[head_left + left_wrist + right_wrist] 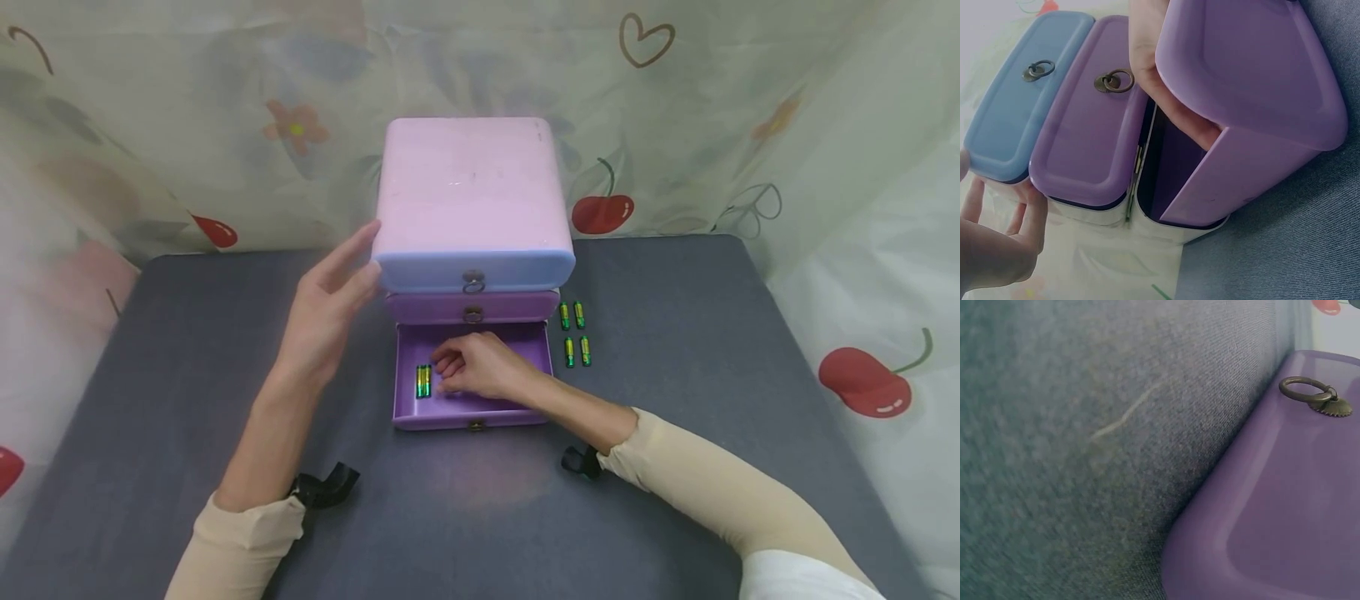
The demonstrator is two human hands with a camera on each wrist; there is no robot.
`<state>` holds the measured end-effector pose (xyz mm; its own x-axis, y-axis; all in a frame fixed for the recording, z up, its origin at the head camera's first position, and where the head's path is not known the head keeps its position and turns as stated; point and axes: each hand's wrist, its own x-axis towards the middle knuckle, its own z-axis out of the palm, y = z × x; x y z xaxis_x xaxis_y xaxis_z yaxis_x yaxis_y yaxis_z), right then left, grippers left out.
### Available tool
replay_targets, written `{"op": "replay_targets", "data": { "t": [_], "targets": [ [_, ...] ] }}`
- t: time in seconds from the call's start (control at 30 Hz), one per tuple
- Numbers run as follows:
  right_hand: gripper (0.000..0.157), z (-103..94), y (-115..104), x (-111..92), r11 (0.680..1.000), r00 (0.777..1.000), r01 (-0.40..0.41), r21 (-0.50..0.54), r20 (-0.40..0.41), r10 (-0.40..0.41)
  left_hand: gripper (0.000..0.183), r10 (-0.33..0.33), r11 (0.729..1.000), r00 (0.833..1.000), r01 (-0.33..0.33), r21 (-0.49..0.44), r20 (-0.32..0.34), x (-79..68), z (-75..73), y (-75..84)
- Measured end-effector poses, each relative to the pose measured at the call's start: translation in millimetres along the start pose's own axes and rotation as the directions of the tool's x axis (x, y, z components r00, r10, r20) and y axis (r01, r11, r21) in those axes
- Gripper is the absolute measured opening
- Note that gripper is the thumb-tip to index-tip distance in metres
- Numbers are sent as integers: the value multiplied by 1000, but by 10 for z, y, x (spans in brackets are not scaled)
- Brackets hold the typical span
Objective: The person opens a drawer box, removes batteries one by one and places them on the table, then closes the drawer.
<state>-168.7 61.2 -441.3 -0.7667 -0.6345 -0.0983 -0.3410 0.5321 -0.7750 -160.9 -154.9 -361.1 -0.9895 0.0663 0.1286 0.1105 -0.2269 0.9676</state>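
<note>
A small three-drawer cabinet (468,187) with a pink top stands on the table. Its bottom purple drawer (510,421) is pulled out, while the blue and upper purple drawers are closed. Two green and gold batteries (423,381) lie side by side at the drawer's left. My right hand (483,365) is inside this drawer, fingers loosely bent just right of the batteries, with nothing visible between them. Fingertips of my left hand (326,304) touch the cabinet's left side near the blue drawer front (1029,94). The right wrist view shows only the drawer front (1285,506) and table.
Several more batteries (569,352) stand or lie in two rows on the grey table (675,375), right of the cabinet. Ring pulls (473,282) hang on the drawer fronts. A patterned curtain (480,58) closes off the back and sides.
</note>
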Motion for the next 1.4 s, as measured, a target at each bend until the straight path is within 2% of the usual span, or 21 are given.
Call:
{"op": "replay_targets", "data": {
  "t": [0.5, 0.73, 1.1, 1.4],
  "targets": [
    [38, 45, 31, 101, 997, 1000, 16, -73, 20, -14, 48, 5, 1000, 1000, -5, -2, -4, -3, 6, 5],
    [42, 92, 17, 130, 994, 1000, 0, -113, 21, 3, 48, 11, 1000, 1000, -11, -14, -7, -6, 15, -5],
    [52, 156, -13, 165, 959, 1000, 25, -284, 19, -21, 48, 17, 1000, 1000, -17, -17, -11, -6, 25, -2],
    [53, 176, 5, 171, 944, 999, 52, -325, 9, -52, 47, 22, 1000, 1000, -22, -17, -6, -15, 28, 3]
  ]
}}
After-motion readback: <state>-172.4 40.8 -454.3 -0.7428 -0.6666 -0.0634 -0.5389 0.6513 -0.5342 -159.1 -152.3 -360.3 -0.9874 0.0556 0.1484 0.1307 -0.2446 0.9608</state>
